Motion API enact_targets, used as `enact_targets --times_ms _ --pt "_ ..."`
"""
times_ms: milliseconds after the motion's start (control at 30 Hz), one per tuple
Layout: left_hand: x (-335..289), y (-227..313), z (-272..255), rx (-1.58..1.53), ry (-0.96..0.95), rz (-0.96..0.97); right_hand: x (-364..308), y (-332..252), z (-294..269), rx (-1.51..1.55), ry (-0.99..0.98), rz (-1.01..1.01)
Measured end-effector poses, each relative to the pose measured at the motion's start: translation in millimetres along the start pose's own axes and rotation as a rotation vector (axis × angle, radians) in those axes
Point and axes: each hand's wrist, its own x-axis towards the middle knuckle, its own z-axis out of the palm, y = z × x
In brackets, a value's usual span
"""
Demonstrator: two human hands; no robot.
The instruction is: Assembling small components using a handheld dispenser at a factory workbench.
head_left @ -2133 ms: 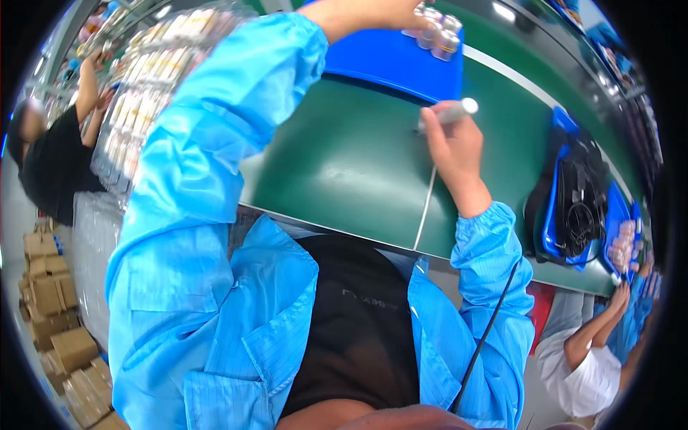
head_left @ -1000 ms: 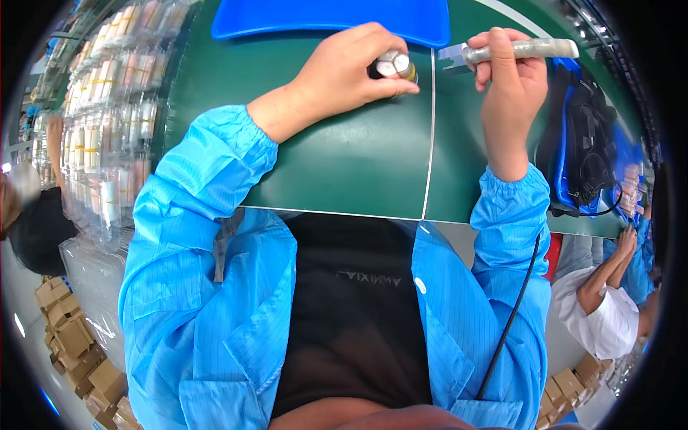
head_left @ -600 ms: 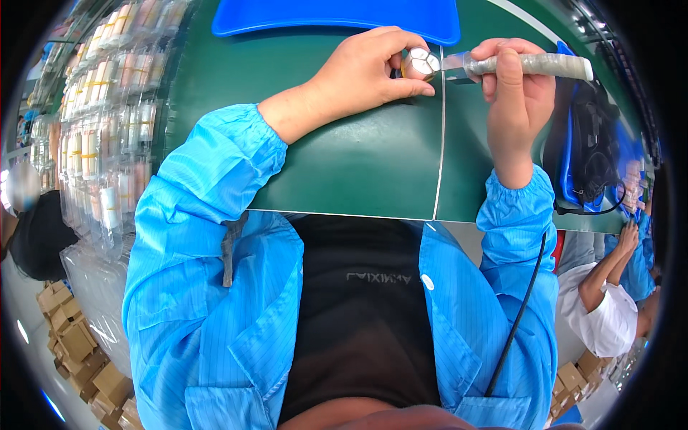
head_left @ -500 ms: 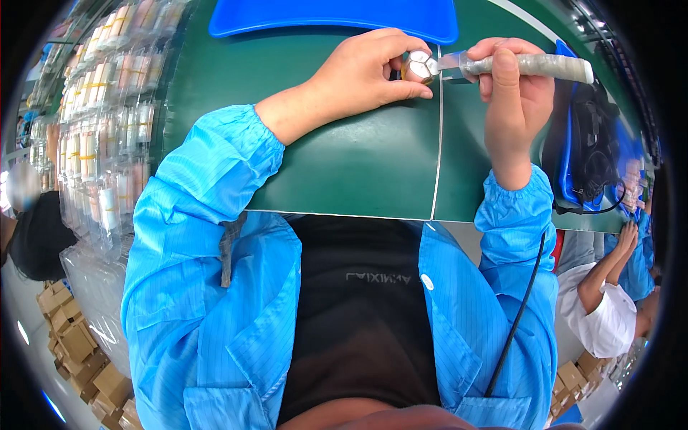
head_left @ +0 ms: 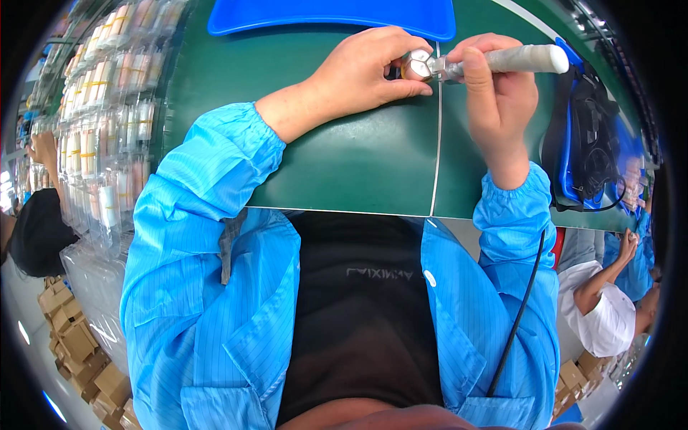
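My left hand (head_left: 358,75) is closed round a small round bundle (head_left: 418,66), pinched between thumb and fingers. The bundle's end shows pale, rounded segments divided by dark lines, with a yellowish edge. Wrapped round a hand tool (head_left: 527,59), the fingers of my right hand (head_left: 498,100) hold it almost level. This tool has a thick, whitish wrapped handle and a shiny narrow front part, whose kind I cannot make out. Its tip meets or nearly meets the segmented end of the bundle; actual contact is hard to tell. Both hands are above the green table (head_left: 351,165).
A blue tray (head_left: 333,18) lies beyond my hands. At left, clear plastic trays (head_left: 89,154) of pale cylinders are stacked high. A black cabled item (head_left: 591,136) rests in a blue bin at right. Cardboard boxes (head_left: 75,337) are lower left; other people are on both sides.
My right hand has moved left with the tool, bringing its front part against or close to the bundle; the handle looks tilted differently. My left hand stays nearly still.
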Motion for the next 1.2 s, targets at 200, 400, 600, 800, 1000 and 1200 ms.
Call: enact_targets --times_ms 200,400,600,800,1000,1200 --pt "-1.4 -5.8 1.9 0.024 0.002 0.016 -0.7 -3.5 2.3 0.063 0.095 0.082" --pt "-1.5 -5.1 2.5 0.006 0.015 0.021 -0.7 -3.6 1.0 0.059 0.057 0.043" --pt "-1.2 -6.1 2.2 0.027 0.016 0.045 -0.5 0.0 4.8 0.042 0.066 0.044" --pt "-3.6 -6.9 0.5 0.008 0.012 -0.008 9.8 -13.5 -3.0 0.271 0.276 0.071" --pt "-4.4 3.6 1.0 0.175 0.127 0.01 15.4 -3.8 -10.5 0.188 0.272 0.234" --pt "-3.7 -4.9 6.9 0.062 0.092 -0.074 13.8 -3.1 -8.9 0.192 0.232 0.198"
